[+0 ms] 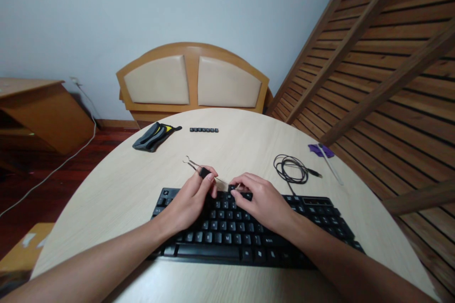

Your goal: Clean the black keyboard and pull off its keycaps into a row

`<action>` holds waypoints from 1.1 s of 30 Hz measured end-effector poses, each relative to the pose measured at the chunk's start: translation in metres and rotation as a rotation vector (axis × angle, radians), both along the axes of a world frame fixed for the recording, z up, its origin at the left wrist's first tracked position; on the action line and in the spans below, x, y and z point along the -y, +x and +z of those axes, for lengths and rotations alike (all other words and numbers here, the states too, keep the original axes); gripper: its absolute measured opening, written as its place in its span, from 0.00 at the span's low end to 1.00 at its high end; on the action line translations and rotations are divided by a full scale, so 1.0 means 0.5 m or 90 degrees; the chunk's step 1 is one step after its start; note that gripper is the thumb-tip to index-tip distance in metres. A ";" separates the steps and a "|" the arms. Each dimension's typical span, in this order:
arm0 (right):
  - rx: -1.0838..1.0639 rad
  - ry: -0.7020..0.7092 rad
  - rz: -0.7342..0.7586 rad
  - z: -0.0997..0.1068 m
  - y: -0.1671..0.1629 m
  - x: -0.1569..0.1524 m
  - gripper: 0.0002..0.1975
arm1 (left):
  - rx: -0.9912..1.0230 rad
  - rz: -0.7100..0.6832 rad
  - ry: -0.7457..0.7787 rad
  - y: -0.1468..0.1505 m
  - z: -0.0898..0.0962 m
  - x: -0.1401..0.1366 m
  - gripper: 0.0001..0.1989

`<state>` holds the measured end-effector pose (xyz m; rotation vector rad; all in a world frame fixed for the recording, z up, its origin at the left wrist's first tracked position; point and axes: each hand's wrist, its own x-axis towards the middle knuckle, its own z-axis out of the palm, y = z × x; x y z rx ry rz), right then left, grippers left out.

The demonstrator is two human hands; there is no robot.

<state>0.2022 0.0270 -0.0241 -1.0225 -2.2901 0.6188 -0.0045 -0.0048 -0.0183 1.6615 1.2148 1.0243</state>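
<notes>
A black keyboard [209, 251] lies across the near part of the table, beneath both of my hands. My left hand [190, 199] is closed round a keycap puller [204, 173], which has a black grip and thin wire prongs at both ends. One pair of prongs points up and to the left; the other runs toward my right hand. My right hand [261, 199] pinches a small black keycap [232, 188] over the keyboard's top row, with a wire tip beside it. Whether the wire hooks the keycap cannot be made out. Farther back, several loose keycaps [204, 130] stand in a short row.
A grey, black and yellow cloth item [154, 137] lies at the back left. The coiled keyboard cable [291, 169] sits to the right, near a purple cloth [322, 150] and a slim, light-coloured brush-like tool [330, 164]. The round table [245, 147] faces a wooden headboard [194, 78].
</notes>
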 end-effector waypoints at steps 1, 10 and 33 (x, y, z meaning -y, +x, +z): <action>0.002 0.001 -0.002 -0.002 0.000 0.000 0.07 | 0.006 0.002 0.000 0.001 0.000 -0.001 0.12; 0.008 0.003 -0.061 -0.007 -0.003 -0.005 0.06 | -0.022 0.062 0.003 0.003 -0.006 -0.006 0.12; 0.057 0.003 -0.114 0.009 -0.007 -0.043 0.09 | -0.074 0.014 0.000 -0.001 -0.017 -0.012 0.11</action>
